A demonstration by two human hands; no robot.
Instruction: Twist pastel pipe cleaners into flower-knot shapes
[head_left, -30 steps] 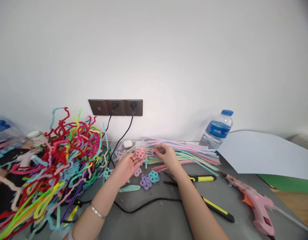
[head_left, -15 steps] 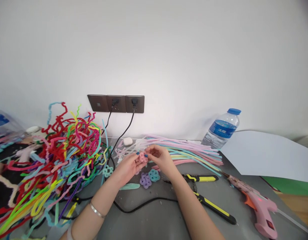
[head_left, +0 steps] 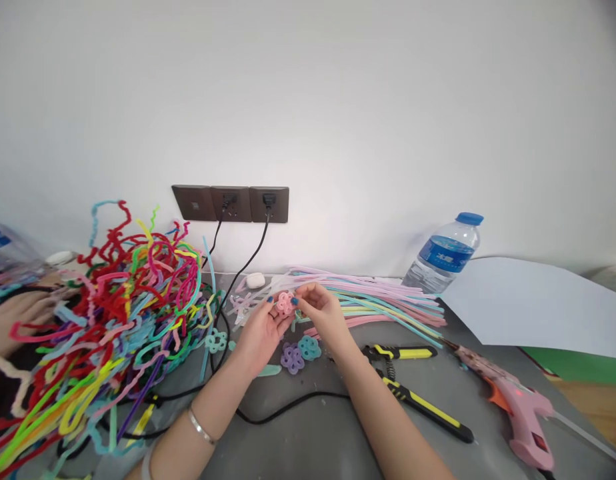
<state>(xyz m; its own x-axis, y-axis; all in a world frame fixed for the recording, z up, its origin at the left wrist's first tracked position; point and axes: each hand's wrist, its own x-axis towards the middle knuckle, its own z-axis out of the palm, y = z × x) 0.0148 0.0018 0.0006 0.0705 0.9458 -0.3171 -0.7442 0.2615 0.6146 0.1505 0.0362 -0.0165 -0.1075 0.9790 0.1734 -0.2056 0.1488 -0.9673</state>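
Observation:
A small pink pipe-cleaner flower (head_left: pixel 285 304) with looped petals is held between both hands above the table. My left hand (head_left: pixel 261 333) grips it from the left, with the thumb on its near side. From the right, the thumb and fingers of my right hand (head_left: pixel 322 313) pinch its edge. Just below the hands lie a purple pipe-cleaner flower (head_left: pixel 292 359) and a blue one (head_left: pixel 309 347), touching each other. A mint-green flower (head_left: pixel 217 341) rests left of my left wrist. Behind my right hand stretches a bundle of straight pastel pipe cleaners (head_left: pixel 383 293).
Pliers with yellow-black handles (head_left: pixel 423 400) lie right of my right forearm, beside a pink glue gun (head_left: pixel 518 407). A tangled heap of pipe cleaners (head_left: pixel 133 313) fills the left. A water bottle (head_left: pixel 445 253) leans at the wall. Another person's hand (head_left: pixel 18 320) is far left.
Both hands have lifted the pink flower slightly, and it is turned to show its petals more. At far left, the other person's hand has come further into view.

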